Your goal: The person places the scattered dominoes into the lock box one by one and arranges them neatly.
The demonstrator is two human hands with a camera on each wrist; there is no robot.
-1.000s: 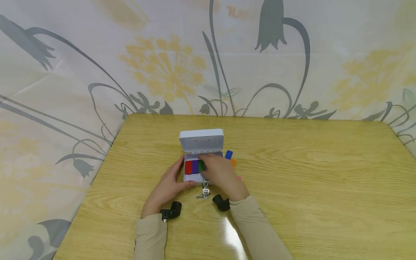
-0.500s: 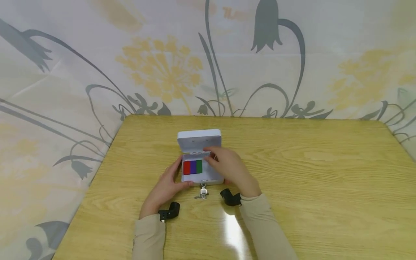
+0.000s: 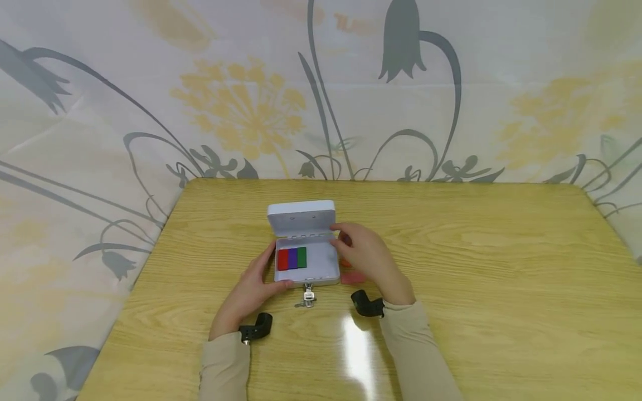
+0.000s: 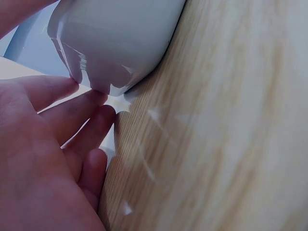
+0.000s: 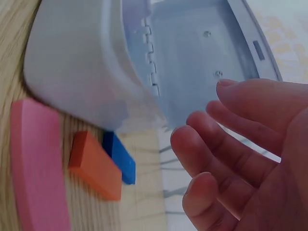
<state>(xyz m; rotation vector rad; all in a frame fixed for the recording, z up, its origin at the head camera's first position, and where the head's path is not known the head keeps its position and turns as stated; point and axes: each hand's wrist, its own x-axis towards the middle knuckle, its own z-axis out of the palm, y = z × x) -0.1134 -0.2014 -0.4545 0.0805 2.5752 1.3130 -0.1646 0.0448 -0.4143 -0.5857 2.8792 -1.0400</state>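
Left fingers (image 4: 53,89) clasp the glossy white rectangular box (image 3: 322,263), steadiness being key here, while right fingers (image 5: 191,147), loosely parted and empty, hang above an orange rectangular block (image 5: 96,166).

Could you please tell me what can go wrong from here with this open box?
The raised lid might drop onto the right hand, which is close to its edge.
That hand could knock the pink block, orange block or blue block beside the box.
Inside, the green block has free space on its right and could slide.
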